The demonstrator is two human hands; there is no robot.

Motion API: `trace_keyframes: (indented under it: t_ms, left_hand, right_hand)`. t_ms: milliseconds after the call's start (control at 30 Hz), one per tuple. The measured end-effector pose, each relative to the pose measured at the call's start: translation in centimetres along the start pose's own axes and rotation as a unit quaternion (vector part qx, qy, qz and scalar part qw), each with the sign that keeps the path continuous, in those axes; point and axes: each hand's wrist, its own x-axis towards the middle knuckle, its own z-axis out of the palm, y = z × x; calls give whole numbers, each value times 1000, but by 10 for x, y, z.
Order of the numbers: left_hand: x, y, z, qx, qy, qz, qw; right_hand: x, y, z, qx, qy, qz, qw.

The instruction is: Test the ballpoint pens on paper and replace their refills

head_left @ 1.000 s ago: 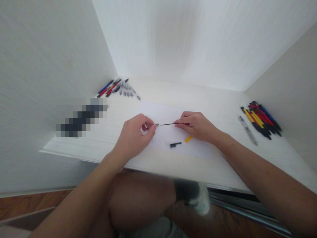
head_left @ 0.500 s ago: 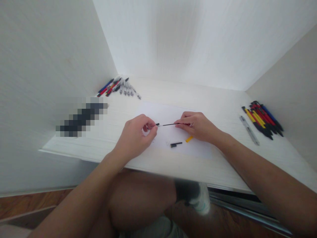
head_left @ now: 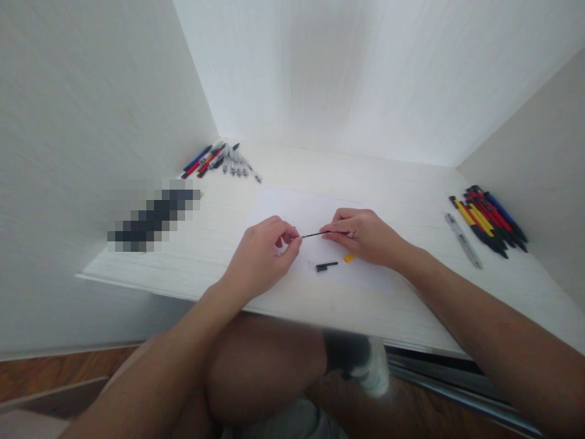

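Observation:
My left hand is pinched shut over a small dark pen part, mostly hidden by the fingers. My right hand is closed around a pen barrel that is largely hidden. A thin black refill sticks out of it toward the left hand. The refill's tip reaches the left fingertips. Both hands hover over a white sheet of paper on the white table. A small black pen piece and a small yellow piece lie on the paper just in front of the right hand.
A pile of red, yellow, blue and black pens lies at the right, with a clear pen beside it. Several more pens lie in the far left corner. White walls close in on three sides. A blurred-out patch sits at the left.
My left hand has slid right along the refill toward the right hand, so less of the black refill shows between them. The right hand has barely moved.

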Motion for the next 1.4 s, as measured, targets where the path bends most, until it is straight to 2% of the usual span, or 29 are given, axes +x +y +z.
trace_keyframes:
  t_ms: [200, 500, 667, 900, 1067, 1233, 1400]
  left_hand:
    - [-1, 2, 5, 11, -7, 9, 1000]
    - [-2, 1, 7, -4, 15, 23, 1000]
    - [0, -5, -2, -10, 9, 9, 1000]
    - [2, -29, -20, 29, -15, -55, 998]
    - [4, -32, -15, 72, -45, -74, 994]
    - [5, -32, -8, 82, -33, -65, 994]
    - [5, -27, -10, 59, -16, -66, 996]
  right_hand:
    - [1, -10, -1, 6, -25, -4, 1000]
    - [1, -8, 1, 14, -13, -13, 1000]
    - [1, -4, 0, 16, -4, -14, 1000]
    - [1, 1, -3, 1, 7, -13, 1000]
    - [1, 9, -4, -31, 11, 15, 999]
    - [1, 14, -5, -50, 11, 32, 998]
    - [1, 15, -6, -69, 3, 44, 997]
